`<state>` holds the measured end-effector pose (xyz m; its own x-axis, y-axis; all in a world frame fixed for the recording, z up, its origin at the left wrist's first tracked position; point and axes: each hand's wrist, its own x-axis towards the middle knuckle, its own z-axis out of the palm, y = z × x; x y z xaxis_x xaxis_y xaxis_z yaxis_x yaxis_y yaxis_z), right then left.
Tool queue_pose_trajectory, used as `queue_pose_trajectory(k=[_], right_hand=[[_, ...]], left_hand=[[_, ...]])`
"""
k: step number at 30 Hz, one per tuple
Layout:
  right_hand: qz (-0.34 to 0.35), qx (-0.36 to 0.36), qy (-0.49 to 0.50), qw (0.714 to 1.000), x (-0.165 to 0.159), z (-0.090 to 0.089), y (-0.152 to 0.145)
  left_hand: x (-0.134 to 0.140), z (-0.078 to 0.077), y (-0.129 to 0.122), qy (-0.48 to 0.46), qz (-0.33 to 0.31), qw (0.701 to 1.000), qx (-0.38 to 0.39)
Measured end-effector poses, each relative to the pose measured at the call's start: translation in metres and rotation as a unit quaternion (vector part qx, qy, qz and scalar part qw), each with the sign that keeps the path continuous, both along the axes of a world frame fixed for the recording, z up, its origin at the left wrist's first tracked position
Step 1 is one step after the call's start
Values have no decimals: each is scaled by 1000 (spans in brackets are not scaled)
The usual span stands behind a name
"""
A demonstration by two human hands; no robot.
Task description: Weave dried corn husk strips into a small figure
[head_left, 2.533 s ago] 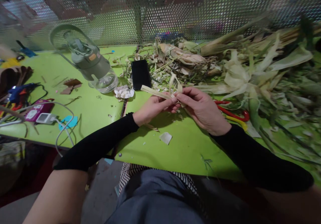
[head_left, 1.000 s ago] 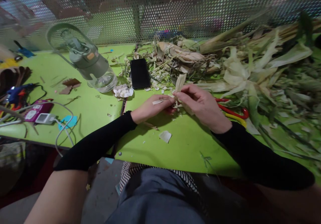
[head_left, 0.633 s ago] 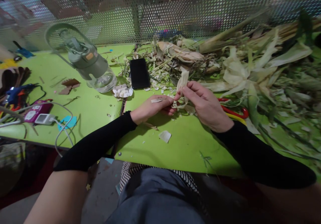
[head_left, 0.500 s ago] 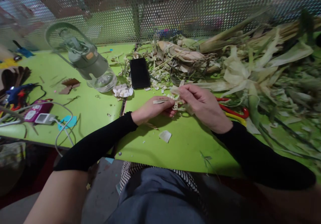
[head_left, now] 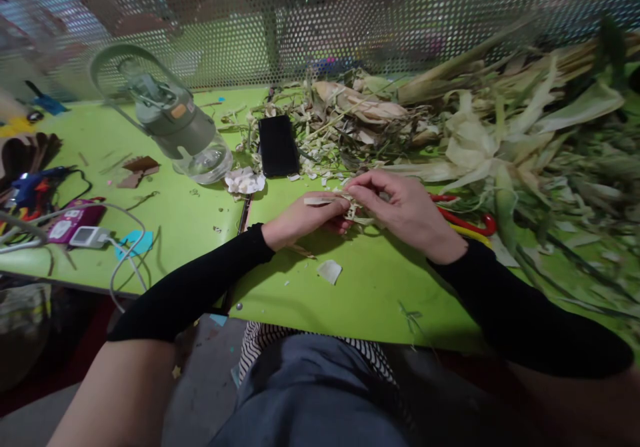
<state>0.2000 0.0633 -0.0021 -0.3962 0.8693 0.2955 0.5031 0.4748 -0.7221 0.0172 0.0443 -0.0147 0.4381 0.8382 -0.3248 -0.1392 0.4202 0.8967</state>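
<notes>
Spreading beneath everything, one bright green, flat tabletop (head_left: 370, 307) bore a sprawling heap of pale, dry husks (head_left: 470, 137), uncountably tangled, probably kept back and right for working room. One sage-green, clear-bottomed bottle (head_left: 183, 127) stood leftward. Two bare hands, the left hand (head_left: 307, 216) and right hand (head_left: 404, 212), nearly met. Behind them lay one black, rectangular phone (head_left: 279, 145). Between them was one small, cream-coloured, knotted husk piece (head_left: 352, 211): the left pinched it closed, seemingly for steadiness; the right curled half-open beside it, its grip impossible to tell.

Room nearside — husks (head_left: 363, 105) beyond fingers (head_left: 377, 180)
</notes>
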Motion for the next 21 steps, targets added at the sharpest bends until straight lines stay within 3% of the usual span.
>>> queue_pose_trajectory(k=[3, 15, 21], right_hand=[[-5, -37, 26, 999, 0, 1, -1], [4, -10, -46, 999, 0, 1, -1], [8, -29, -28, 999, -1, 3, -3]], left_hand=[[0, 1, 0, 13, 15, 1000, 7], [2, 5, 0, 30, 32, 999, -2], [2, 5, 1, 38, 49, 998, 4]])
